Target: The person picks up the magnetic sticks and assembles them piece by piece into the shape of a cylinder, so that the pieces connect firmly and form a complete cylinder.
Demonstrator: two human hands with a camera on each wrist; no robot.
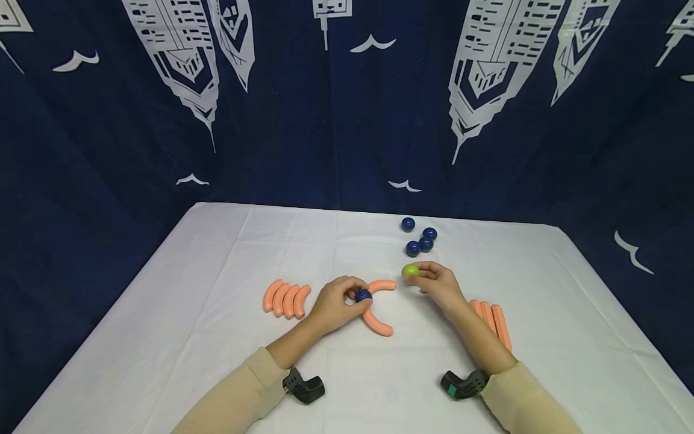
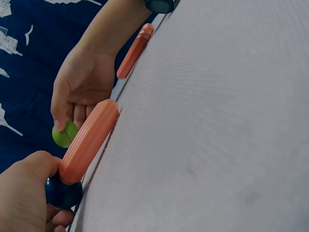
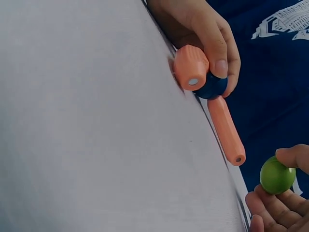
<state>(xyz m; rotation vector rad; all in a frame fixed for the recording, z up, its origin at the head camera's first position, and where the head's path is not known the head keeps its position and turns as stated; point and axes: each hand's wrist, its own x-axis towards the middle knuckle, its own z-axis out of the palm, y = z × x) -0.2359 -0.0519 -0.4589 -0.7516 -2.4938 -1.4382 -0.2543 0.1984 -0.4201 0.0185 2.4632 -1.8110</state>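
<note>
In the head view, my left hand (image 1: 335, 305) pinches a dark blue ball (image 1: 364, 295) between thumb and fingers, at the table's middle. Two curved orange rods meet that ball: an upper rod (image 1: 384, 285) and a lower rod (image 1: 379, 325), both with free ends toward the right. The right wrist view shows a small grey disc in each free rod end. To the right, my right hand (image 1: 440, 288) holds a bright green ball (image 1: 409, 270) at its fingertips, apart from the rods. Part of the blue ball is hidden by the left fingers.
Several curved orange rods (image 1: 280, 299) lie side by side left of my left hand. Straight orange rods (image 1: 500, 325) lie partly behind the right forearm. Several blue balls (image 1: 412, 248) sit near the far edge of the white-covered table (image 1: 217, 361). A dark blue curtain (image 1: 336, 120) hangs behind.
</note>
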